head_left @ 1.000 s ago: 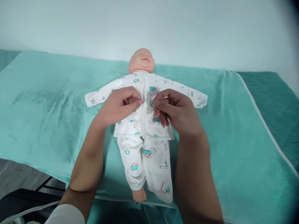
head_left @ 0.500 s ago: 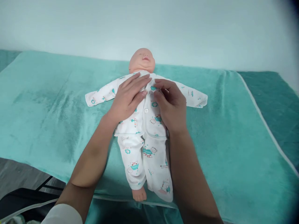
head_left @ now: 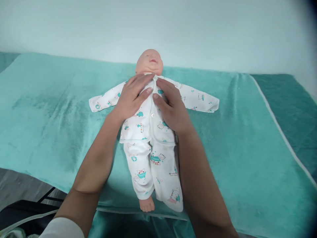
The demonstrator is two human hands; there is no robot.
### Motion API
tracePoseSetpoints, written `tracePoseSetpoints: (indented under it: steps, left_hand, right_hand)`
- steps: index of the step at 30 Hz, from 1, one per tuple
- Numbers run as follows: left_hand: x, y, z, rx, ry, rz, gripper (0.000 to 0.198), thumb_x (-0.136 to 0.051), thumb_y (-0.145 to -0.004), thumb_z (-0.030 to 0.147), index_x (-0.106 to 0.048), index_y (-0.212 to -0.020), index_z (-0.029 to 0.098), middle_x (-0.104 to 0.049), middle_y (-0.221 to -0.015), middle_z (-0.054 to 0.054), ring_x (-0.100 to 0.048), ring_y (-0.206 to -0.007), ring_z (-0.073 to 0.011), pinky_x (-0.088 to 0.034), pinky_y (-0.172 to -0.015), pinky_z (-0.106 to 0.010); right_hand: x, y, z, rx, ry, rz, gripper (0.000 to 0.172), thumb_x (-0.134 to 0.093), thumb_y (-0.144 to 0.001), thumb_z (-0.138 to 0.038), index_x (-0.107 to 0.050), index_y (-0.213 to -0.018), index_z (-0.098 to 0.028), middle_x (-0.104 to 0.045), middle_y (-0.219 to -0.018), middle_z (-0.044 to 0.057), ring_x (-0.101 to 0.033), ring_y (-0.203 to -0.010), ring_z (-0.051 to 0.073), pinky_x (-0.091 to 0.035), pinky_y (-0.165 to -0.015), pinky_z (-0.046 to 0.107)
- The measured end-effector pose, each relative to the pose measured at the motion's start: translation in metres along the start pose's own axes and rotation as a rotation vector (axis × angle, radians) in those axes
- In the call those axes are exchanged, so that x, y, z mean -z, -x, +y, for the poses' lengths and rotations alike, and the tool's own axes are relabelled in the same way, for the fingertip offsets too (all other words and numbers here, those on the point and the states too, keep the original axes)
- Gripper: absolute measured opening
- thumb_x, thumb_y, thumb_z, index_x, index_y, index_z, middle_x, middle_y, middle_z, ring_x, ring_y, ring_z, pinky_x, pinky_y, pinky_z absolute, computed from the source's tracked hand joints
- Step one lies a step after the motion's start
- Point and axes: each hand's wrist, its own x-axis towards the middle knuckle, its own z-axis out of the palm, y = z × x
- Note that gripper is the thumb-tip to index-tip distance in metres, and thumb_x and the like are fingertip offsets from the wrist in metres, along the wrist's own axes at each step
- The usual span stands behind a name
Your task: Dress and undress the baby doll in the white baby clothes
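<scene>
A baby doll [head_left: 149,62] lies on its back, head away from me and arms spread wide. It wears a white printed baby shirt [head_left: 142,127] and matching trousers [head_left: 156,162]; one bare foot [head_left: 147,204] shows, while the other trouser leg covers its foot. My left hand [head_left: 135,94] rests flat on the shirt's left chest, fingers stretched toward the collar. On the other side of the front opening, my right hand [head_left: 172,105] lies on the chest, thumb apart from the fingers. A round snap [head_left: 153,115] shows below the hands.
Teal plush cloth [head_left: 49,115] covers the table, with a pale seam and a darker teal section [head_left: 284,105] at the right. Behind it stands a pale wall [head_left: 158,26]. A black chair-like object [head_left: 27,211] with a pale cord is at the lower left.
My right hand has gone from curled fingers near the collar to lying flatter on the chest. My left hand has shifted slightly up toward the neckline.
</scene>
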Motion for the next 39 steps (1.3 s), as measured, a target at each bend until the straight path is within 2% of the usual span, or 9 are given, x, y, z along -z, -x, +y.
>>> tracePoseSetpoints:
  steps: [4, 10, 18, 34, 39]
  left_hand:
    - [0.001, 0.001, 0.003, 0.018, -0.024, -0.004, 0.058, -0.034, -0.104, 0.069, -0.059, -0.146, 0.038, -0.059, -0.156, -0.002, -0.046, -0.153, -0.0280, -0.032, -0.132, -0.055]
    - [0.000, 0.001, 0.002, 0.051, -0.043, -0.019, 0.056, -0.035, -0.104, 0.068, -0.057, -0.147, 0.041, -0.053, -0.160, 0.000, -0.041, -0.156, -0.0277, -0.031, -0.132, -0.053]
    - [0.001, 0.001, 0.007, 0.121, -0.063, -0.022, 0.058, -0.034, -0.103, 0.071, -0.060, -0.144, 0.038, -0.052, -0.161, -0.002, -0.041, -0.156, -0.0284, -0.031, -0.132, -0.053]
    - [0.000, 0.001, 0.004, 0.109, -0.026, -0.003, 0.057, -0.037, -0.103, 0.070, -0.062, -0.141, 0.035, -0.054, -0.160, -0.004, -0.043, -0.155, -0.0264, -0.030, -0.133, -0.052]
    - [0.000, 0.001, 0.000, 0.107, -0.020, -0.013, 0.057, -0.035, -0.103, 0.070, -0.059, -0.145, 0.039, -0.051, -0.163, -0.002, -0.040, -0.158, -0.0267, -0.027, -0.135, -0.053]
  right_hand:
    - [-0.001, -0.009, 0.008, 0.019, -0.015, 0.002, 0.052, -0.050, -0.103, -0.065, -0.062, -0.144, -0.036, -0.056, -0.158, 0.004, -0.045, -0.153, 0.028, -0.033, -0.131, 0.058]
    - [-0.002, -0.011, 0.008, 0.068, -0.047, 0.023, 0.051, -0.049, -0.103, -0.066, -0.065, -0.139, -0.033, -0.060, -0.153, 0.007, -0.050, -0.149, 0.027, -0.036, -0.129, 0.056]
    - [-0.001, -0.010, 0.007, 0.030, -0.023, 0.015, 0.049, -0.051, -0.102, -0.066, -0.066, -0.136, -0.033, -0.061, -0.151, 0.006, -0.049, -0.149, 0.027, -0.034, -0.129, 0.058]
    - [-0.004, -0.019, 0.015, -0.062, 0.031, -0.031, 0.054, -0.050, -0.101, -0.070, -0.064, -0.141, -0.037, -0.054, -0.159, 0.002, -0.040, -0.156, 0.029, -0.028, -0.132, 0.059]
    - [-0.003, -0.021, 0.019, -0.054, 0.040, -0.046, 0.051, -0.051, -0.101, -0.069, -0.061, -0.143, -0.042, -0.051, -0.163, 0.000, -0.037, -0.157, 0.029, -0.025, -0.133, 0.060]
